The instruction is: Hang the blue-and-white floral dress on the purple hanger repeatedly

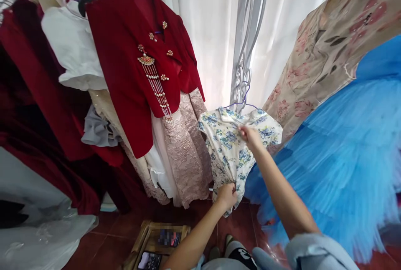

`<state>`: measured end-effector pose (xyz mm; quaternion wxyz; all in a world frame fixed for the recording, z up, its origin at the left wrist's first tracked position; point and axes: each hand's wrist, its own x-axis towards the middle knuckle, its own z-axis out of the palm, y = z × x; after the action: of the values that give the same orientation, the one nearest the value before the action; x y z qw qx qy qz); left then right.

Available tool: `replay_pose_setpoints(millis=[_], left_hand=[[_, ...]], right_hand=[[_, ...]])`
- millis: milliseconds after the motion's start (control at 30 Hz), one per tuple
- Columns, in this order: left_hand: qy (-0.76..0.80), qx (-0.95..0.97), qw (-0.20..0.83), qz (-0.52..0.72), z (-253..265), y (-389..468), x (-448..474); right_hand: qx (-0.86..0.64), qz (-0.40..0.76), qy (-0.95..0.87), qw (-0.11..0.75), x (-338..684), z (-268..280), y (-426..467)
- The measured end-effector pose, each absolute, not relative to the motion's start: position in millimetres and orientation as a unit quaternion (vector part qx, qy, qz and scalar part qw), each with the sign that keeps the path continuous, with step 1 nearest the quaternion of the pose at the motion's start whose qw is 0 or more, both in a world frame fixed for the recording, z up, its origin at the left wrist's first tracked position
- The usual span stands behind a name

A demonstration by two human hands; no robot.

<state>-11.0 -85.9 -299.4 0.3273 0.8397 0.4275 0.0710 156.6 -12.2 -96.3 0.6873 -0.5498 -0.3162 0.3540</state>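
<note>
A white floral dress (227,140) with blue and yellow flowers hangs in front of me on a purple hanger (246,99), hooked to the scrollwork of a grey metal stand. My left hand (227,196) is closed around the fabric low on the dress, pulling it into folds. Higher up, near the front below the neckline, my right hand (249,134) has its fingers closed in a pinch on the cloth. The exact bit of fabric between the right fingers is partly hidden by the hand.
Left of the dress hang a red velvet jacket (125,53) with a beaded brooch, a pale pink skirt (188,153) and a white blouse (72,44). A blue tulle dress (338,149) fills the right. Below, a wooden stool (140,240) holds a phone (149,260).
</note>
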Motion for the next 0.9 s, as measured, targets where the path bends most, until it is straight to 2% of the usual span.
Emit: replay_pose_setpoints(millis=[133,300,400,467,533,600,700,800,900], left_hand=[[0.383,0.849,0.354,0.084,-300,-100,-11],[0.331,0.844,0.408,0.108,-285,-63,-32],[0.289,0.845,0.350,0.283,-223,-13,-34],[0.256,0.833,0.284,0.400,-161,17,-22],[0.211,0.837,0.204,0.463,-96,39,-1],[0.176,0.863,0.129,0.455,-42,53,24],[0.143,0.932,0.070,0.327,5,67,57],[0.122,0.970,0.048,0.205,17,77,77],[0.121,0.970,-0.003,0.210,14,82,87]], right_hand=[[-0.520,0.311,-0.315,0.730,171,-44,22],[-0.496,0.289,-0.346,0.742,168,-39,14],[-0.483,0.287,-0.379,0.736,166,-47,0],[-0.479,0.284,-0.398,0.729,165,-52,-6],[-0.475,0.275,-0.428,0.718,165,-55,-10],[-0.471,0.264,-0.469,0.699,168,-57,-12],[-0.474,0.250,-0.506,0.676,177,-58,-13],[-0.487,0.230,-0.496,0.681,185,-61,-9],[-0.502,0.207,-0.450,0.709,186,-73,-2]])
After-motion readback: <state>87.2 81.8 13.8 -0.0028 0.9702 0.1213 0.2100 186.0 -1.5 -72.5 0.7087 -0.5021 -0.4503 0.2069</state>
